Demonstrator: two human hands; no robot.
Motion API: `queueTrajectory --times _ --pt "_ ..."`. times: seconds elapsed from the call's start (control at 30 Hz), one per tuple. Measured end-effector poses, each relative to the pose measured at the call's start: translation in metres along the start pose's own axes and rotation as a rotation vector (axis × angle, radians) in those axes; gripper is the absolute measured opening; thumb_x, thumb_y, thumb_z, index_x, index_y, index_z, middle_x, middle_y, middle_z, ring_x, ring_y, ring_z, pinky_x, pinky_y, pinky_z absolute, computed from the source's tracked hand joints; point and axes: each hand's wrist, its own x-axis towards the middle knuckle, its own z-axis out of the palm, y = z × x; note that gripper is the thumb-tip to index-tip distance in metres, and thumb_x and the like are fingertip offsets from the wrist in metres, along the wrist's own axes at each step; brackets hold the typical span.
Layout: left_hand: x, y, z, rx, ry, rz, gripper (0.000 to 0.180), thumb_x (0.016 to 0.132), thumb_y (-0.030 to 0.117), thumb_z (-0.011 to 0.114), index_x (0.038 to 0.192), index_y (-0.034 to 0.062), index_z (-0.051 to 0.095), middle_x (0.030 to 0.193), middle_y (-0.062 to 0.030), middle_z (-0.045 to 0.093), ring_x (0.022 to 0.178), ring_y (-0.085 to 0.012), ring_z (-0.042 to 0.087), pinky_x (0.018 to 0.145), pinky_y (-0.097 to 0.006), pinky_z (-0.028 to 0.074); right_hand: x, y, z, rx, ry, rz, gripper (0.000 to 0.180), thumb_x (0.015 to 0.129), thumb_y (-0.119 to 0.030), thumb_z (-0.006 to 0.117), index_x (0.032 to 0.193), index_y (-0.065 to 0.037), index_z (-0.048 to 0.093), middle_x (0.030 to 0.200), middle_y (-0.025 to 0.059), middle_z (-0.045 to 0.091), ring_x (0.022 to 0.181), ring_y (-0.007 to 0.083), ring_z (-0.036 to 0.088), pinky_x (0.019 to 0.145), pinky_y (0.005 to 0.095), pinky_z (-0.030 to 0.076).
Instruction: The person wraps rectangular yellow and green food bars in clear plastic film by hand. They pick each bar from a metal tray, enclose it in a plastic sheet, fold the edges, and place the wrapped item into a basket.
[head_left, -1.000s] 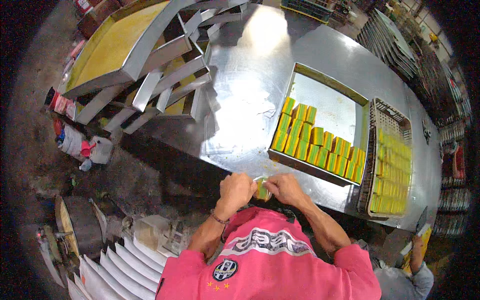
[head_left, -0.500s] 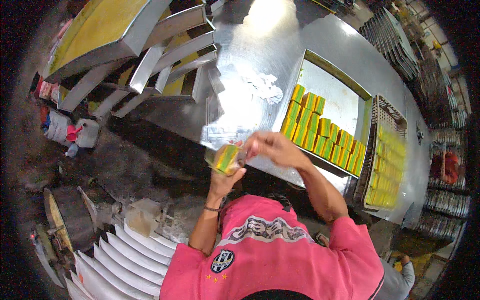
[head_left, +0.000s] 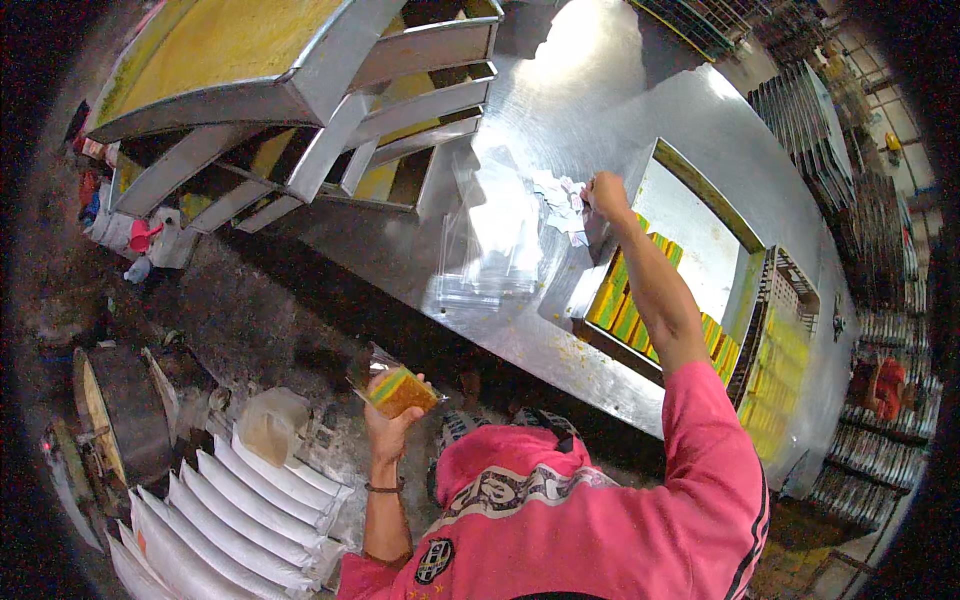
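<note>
Our left hand (head_left: pixel 388 432) is closed around a layered cake block (head_left: pixel 400 394) in a clear plastic bag (head_left: pixel 371 368), held low, beyond the near edge of the steel table (head_left: pixel 560 372) and well apart from it. The block shows green, yellow and orange-brown bands. Our right hand (head_left: pixel 606 198) reaches over the table, its fingers bunched at the edge of some crumpled white papers (head_left: pixel 562 205); we cannot tell whether they pinch one. Just beside the papers, towards our left, flat clear plastic sheets (head_left: pixel 478 262) lie on the metal. Under our right forearm, green-and-yellow blocks (head_left: pixel 625 322) stand in rows at the near end of a rectangular metal tray (head_left: pixel 705 232). Right of that tray, a plastic crate (head_left: pixel 792 282) holds yellow pieces (head_left: pixel 772 385).
</note>
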Motion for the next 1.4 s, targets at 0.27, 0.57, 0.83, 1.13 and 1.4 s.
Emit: queueTrajectory --times 0.27,0.57,0.83,1.13,1.4 --pt "0.032 0.022 0.027 0.236 -0.162 -0.064 0.078 0.072 0.008 0.094 0.138 0.0018 0.052 0.126 -0.0072 0.065 0.116 -0.0192 0.064 0.103 -0.035 0.053 -0.017 -0.024 -0.057 0.414 -0.008 0.281 0.018 0.085 -0.018 0.078 0.081 -0.001 0.073 0.074 0.0168 0.073 0.066 0.0287 0.071 0.062 0.0392 0.055" --pt "0.086 0.061 0.170 0.084 -0.669 0.057 0.081 0.076 0.004 0.089 0.147 -0.0004 0.050 0.142 -0.0084 0.058 0.129 -0.0183 0.057 0.111 -0.035 0.046 -0.156 -0.144 -0.229 0.877 -0.222 -0.048 0.015 0.091 -0.003 0.072 0.105 0.000 0.077 0.085 0.0056 0.076 0.076 0.0121 0.070 0.070 0.0290 0.057" --pt "0.059 0.065 0.216 -0.221 -0.921 -0.175 0.088 0.077 0.002 0.088 0.152 -0.0023 0.041 0.142 -0.0097 0.058 0.125 -0.0196 0.060 0.108 -0.035 0.049 -0.252 -0.133 -0.264 1.036 0.056 0.156 0.012 0.088 -0.011 0.078 0.094 0.000 0.076 0.086 0.0054 0.072 0.078 0.0139 0.068 0.071 0.0302 0.056" --pt "0.038 0.071 0.227 0.454 -0.872 0.244 0.064 0.078 0.011 0.089 0.134 0.0007 0.060 0.114 -0.0069 0.073 0.100 -0.0180 0.072 0.091 -0.033 0.057 -0.313 -0.112 -0.302 0.970 0.463 0.142 0.014 0.080 -0.019 0.083 0.084 -0.006 0.079 0.098 0.0085 0.070 0.098 0.0212 0.066 0.091 0.0354 0.051" --pt "0.014 0.078 0.243 1.023 -0.757 0.740 0.047 0.080 0.020 0.085 0.119 0.0046 0.065 0.095 -0.0177 0.074 0.085 -0.0363 0.073 0.074 -0.044 0.057 -0.332 -0.147 -0.317 0.840 0.016 -0.029 0.017 0.077 -0.021 0.086 0.088 -0.008 0.083 0.130 0.0110 0.063 0.122 0.0246 0.059 0.104 0.0395 0.043"
